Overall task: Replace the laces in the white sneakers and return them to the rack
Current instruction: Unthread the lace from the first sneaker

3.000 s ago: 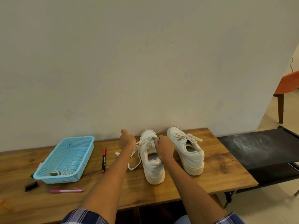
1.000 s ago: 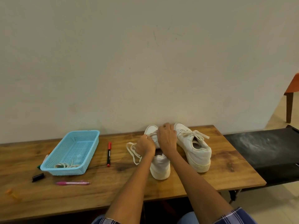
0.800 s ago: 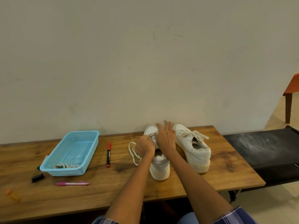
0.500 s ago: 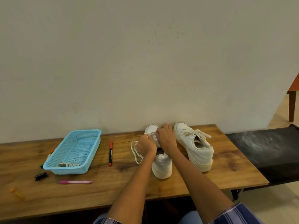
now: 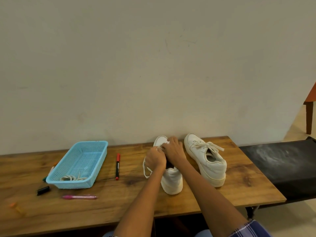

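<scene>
Two shoes: white leather sneakers on wooden desk (image 5: 239, 189), toes toward wall
Near sneaker (image 5: 171, 183): heel toward person, both hands over its tongue area
Far sneaker (image 5: 206, 159): just right of it, laced, bow tied
Left hand (image 5: 155, 159): grip curled, pinching cream lace (image 5: 146, 170) at eyelets; lace loop hangs down shoe's left side
Right hand (image 5: 173, 150): grip curled on same lace at upper eyelets, touching left hand
Light blue plastic mesh basket (image 5: 80, 164): left on desk, old cream laces (image 5: 71, 177) coiled at near end
Red-capped marker (image 5: 117, 166): between basket and near sneaker
Pink pen (image 5: 79, 197): in front of basket
Black rack (image 5: 282, 165): adjoins desk on right
</scene>
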Available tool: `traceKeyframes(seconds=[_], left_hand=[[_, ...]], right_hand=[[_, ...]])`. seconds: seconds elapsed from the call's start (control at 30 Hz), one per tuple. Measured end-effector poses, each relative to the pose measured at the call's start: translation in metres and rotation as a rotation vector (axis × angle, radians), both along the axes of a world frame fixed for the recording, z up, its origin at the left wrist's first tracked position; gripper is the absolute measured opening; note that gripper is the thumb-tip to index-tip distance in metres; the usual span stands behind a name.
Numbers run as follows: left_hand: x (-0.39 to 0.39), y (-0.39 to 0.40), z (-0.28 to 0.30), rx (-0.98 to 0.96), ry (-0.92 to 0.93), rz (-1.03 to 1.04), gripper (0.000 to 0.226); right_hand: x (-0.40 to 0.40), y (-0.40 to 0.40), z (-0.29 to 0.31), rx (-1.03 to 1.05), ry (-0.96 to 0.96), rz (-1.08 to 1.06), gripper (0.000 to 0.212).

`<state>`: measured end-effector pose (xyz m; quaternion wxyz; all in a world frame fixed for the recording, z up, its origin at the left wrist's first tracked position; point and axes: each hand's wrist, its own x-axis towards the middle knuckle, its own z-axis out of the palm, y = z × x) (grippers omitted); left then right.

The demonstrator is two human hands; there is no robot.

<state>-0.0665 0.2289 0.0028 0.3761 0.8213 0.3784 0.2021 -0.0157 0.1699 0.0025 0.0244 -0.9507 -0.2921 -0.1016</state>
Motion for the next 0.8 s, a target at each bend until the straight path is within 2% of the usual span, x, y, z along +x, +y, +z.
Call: traceKeyframes(seconds=[0.13, 0.2, 0.27, 0.33, 0.4, 0.43, 0.5, 0.57, 0.67, 0.73, 0.8], left_hand=[[0.001, 0.001, 0.000, 0.004, 0.011, -0.002, 0.030], [0.001, 0.002, -0.001, 0.004, 0.016, 0.001, 0.030], [0.002, 0.001, -0.001, 0.006, 0.020, 0.001, 0.030], [0.002, 0.000, -0.001, 0.010, 0.023, 0.002, 0.031], [0.002, 0.000, 0.000, 0.014, 0.031, 0.007, 0.032], [0.002, 0.000, 0.001, 0.013, 0.036, 0.007, 0.032], [0.001, 0.000, 0.002, 0.007, 0.043, 0.004, 0.032], [0.001, 0.000, 0.002, 0.003, 0.042, 0.002, 0.031], [0.001, 0.000, 0.001, -0.005, 0.039, 0.001, 0.030], [0.002, 0.001, 0.000, -0.021, 0.035, 0.004, 0.030], [0.002, 0.000, 0.000, -0.023, 0.037, 0.005, 0.030]], right_hand=[[-0.004, -0.006, 0.004, 0.440, -0.219, -0.235, 0.014], [-0.002, -0.009, 0.003, 0.567, -0.306, -0.301, 0.022], [-0.001, -0.008, 0.000, 0.497, -0.235, -0.256, 0.035], [0.000, -0.004, -0.001, 0.242, -0.052, -0.158, 0.041], [0.001, 0.001, -0.001, -0.001, 0.023, -0.038, 0.038], [0.001, 0.002, -0.001, -0.067, 0.031, -0.003, 0.037], [0.002, 0.003, -0.001, -0.045, 0.024, 0.006, 0.036], [0.003, 0.000, 0.000, 0.079, -0.020, -0.049, 0.034], [0.000, -0.005, 0.004, 0.440, -0.233, -0.274, 0.027], [-0.002, -0.010, 0.002, 0.699, -0.334, -0.350, 0.028], [-0.004, -0.011, 0.001, 0.909, -0.249, -0.307, 0.036]])
